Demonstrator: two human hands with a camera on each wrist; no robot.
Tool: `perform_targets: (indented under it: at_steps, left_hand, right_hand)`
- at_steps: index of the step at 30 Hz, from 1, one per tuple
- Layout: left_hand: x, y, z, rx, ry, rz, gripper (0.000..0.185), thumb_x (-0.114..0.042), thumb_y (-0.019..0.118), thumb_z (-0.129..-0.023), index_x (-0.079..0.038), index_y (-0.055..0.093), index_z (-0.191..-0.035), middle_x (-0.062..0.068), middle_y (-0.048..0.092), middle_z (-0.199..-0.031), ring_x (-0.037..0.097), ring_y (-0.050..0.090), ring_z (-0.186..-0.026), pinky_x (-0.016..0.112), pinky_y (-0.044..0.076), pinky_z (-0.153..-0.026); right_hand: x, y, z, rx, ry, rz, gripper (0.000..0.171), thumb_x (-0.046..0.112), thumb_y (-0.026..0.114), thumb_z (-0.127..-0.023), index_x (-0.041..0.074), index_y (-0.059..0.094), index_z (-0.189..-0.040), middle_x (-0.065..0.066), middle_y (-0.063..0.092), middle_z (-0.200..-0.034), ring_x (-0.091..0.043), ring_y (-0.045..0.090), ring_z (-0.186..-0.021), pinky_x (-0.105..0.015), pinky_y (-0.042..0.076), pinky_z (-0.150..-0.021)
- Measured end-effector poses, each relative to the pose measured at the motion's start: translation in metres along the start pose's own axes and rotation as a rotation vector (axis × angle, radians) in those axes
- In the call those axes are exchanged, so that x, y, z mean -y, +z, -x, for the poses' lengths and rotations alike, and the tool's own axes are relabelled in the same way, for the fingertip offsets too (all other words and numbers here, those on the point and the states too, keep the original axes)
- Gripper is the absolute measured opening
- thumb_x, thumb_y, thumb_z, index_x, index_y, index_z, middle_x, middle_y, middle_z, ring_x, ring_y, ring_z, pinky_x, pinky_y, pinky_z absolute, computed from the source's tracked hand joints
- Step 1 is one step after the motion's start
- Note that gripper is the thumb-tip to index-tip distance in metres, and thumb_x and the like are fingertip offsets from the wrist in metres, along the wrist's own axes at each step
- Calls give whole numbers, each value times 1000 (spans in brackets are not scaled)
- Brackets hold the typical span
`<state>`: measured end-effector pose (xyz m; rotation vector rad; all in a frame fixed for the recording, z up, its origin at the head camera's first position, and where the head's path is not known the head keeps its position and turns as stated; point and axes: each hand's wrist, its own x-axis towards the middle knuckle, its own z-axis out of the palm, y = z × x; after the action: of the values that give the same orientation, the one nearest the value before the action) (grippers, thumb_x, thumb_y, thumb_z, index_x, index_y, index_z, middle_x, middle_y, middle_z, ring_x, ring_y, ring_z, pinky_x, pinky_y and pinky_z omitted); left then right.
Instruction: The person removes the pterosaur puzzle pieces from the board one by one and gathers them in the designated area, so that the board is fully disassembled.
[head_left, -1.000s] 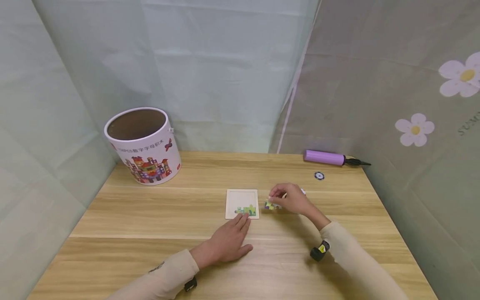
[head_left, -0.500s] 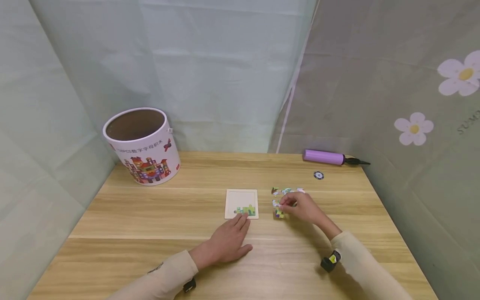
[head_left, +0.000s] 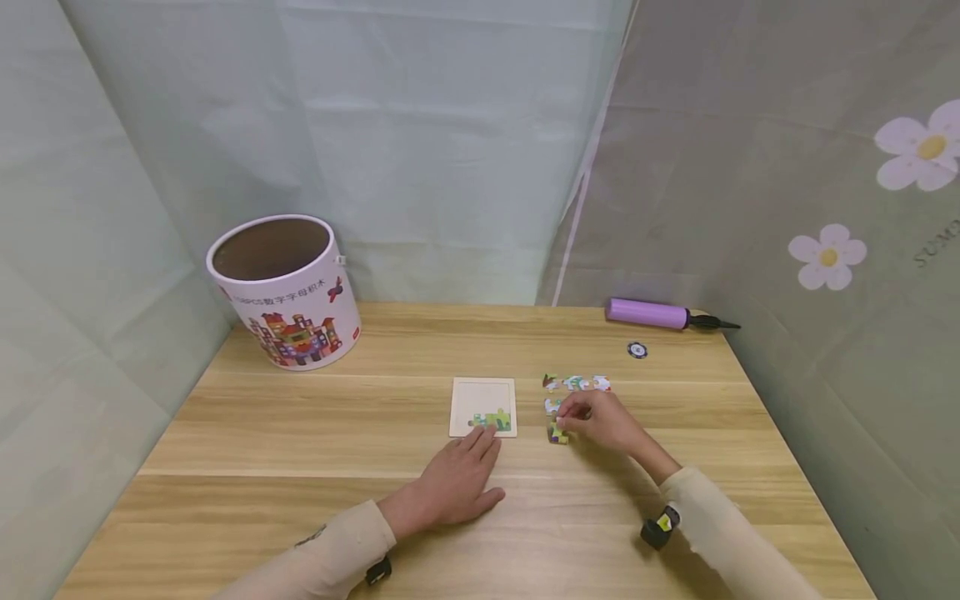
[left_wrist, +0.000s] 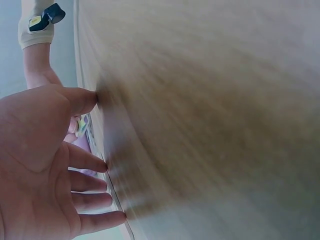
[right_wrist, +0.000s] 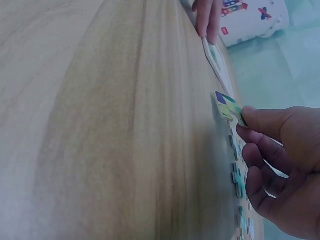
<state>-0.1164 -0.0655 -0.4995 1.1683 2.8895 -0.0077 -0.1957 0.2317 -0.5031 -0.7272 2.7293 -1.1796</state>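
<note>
My right hand pinches a green, yellow and purple jigsaw piece between thumb and forefinger. In the right wrist view the piece is tilted up, and the other fingers are curled loosely. More jigsaw pieces lie on the table just beyond this hand, some of them partly behind it. To the left is a square wooden puzzle board with joined green pieces in its lower right corner. My left hand lies with straight fingers, its fingertips on the board's near edge.
A large white bucket with printed toy blocks stands at the back left. A purple hand pump lies along the back right edge, with a dark round chip in front of it. Fabric curtains border the table.
My right hand has moved right, away from the board, and the pinched piece has turned to stand more upright. Loose pieces behind it have come into view. The left hand stays put.
</note>
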Motion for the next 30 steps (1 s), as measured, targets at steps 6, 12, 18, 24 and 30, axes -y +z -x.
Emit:
perform_targets:
  at_steps: [6, 12, 18, 24, 30]
  left_hand:
    - [-1, -1, -1, 13, 16, 12, 69, -49, 52, -103, 3, 49, -148, 21, 41, -159, 35, 42, -145, 45, 41, -114]
    - [-2, -1, -1, 28, 26, 40, 68, -46, 51, -104, 4, 47, -149, 23, 38, -159, 36, 41, -146, 44, 38, -117]
    - [-2, -1, 0, 34, 26, 64, 68, -46, 51, -104, 4, 46, -150, 24, 36, -160, 36, 39, -147, 44, 36, -118]
    - [-2, -1, 0, 30, 29, 49, 68, -46, 51, -104, 3, 46, -150, 23, 37, -160, 35, 40, -146, 44, 36, -118]
    - [-2, -2, 0, 51, 12, 68, 69, -47, 50, -104, 2, 44, -152, 21, 35, -162, 33, 38, -147, 45, 35, -119]
  right_hand:
    - [-2, 5, 0, 30, 4, 6, 4, 11, 79, -89, 13, 75, -89, 9, 70, -80, -4, 61, -74, -24, 52, -70]
    - [-2, 6, 0, 38, -20, 31, 4, 12, 79, -89, 13, 76, -87, 10, 69, -78, -2, 60, -72, -23, 52, -68]
    - [-1, 5, -2, 26, -25, 120, 3, 14, 80, -88, 13, 77, -89, 12, 69, -78, 0, 58, -71, -23, 51, -66]
    - [9, 2, -12, 9, -9, 155, 4, 15, 80, -89, 13, 77, -90, 11, 67, -78, -3, 58, -71, -23, 50, -65]
    - [24, 5, -29, 32, -40, 162, 4, 16, 77, -92, 12, 77, -93, 9, 68, -79, -4, 60, -72, -24, 51, -66]
